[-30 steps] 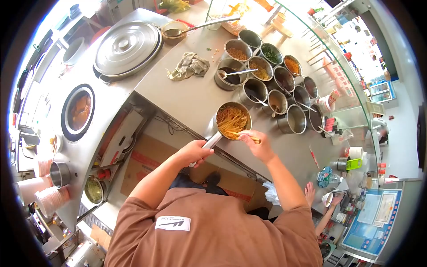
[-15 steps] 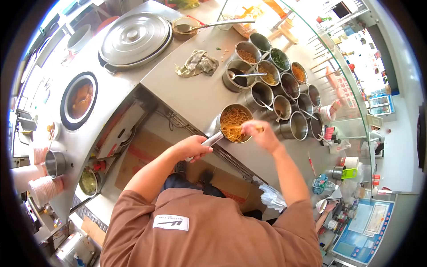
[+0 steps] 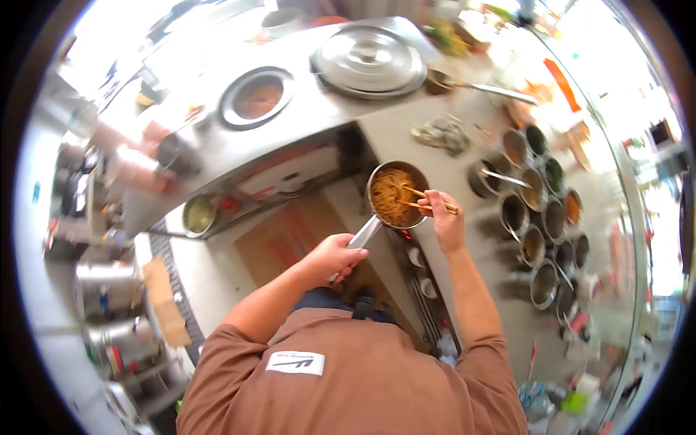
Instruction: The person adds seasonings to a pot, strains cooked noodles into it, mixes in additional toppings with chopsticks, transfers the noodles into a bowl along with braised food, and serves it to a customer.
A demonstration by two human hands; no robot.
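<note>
My left hand (image 3: pixel 335 258) is wrapped round the metal handle of a saucepan (image 3: pixel 377 168), which is near the counter's edge in front of me. Brownish noodles (image 3: pixel 391 194) fill the pan. In my right hand (image 3: pixel 444 217) is a pair of chopsticks (image 3: pixel 416 198), pinched between the fingers, with the tips down in the noodles. Both hands are closed on what they hold.
To the right stand several metal pots of toppings and sauces (image 3: pixel 545 283), some with spoons. A crumpled cloth (image 3: pixel 442 133) lies on the counter (image 3: pixel 391 123). Further back are a large lidded pot (image 3: pixel 370 58), a ladle (image 3: pixel 500 92) and a round well of reddish food (image 3: pixel 259 99).
My view has turned to the left. The saucepan has moved off the counter top to its edge, over the gap, with both hands going along. The chopsticks now show clearly.
</note>
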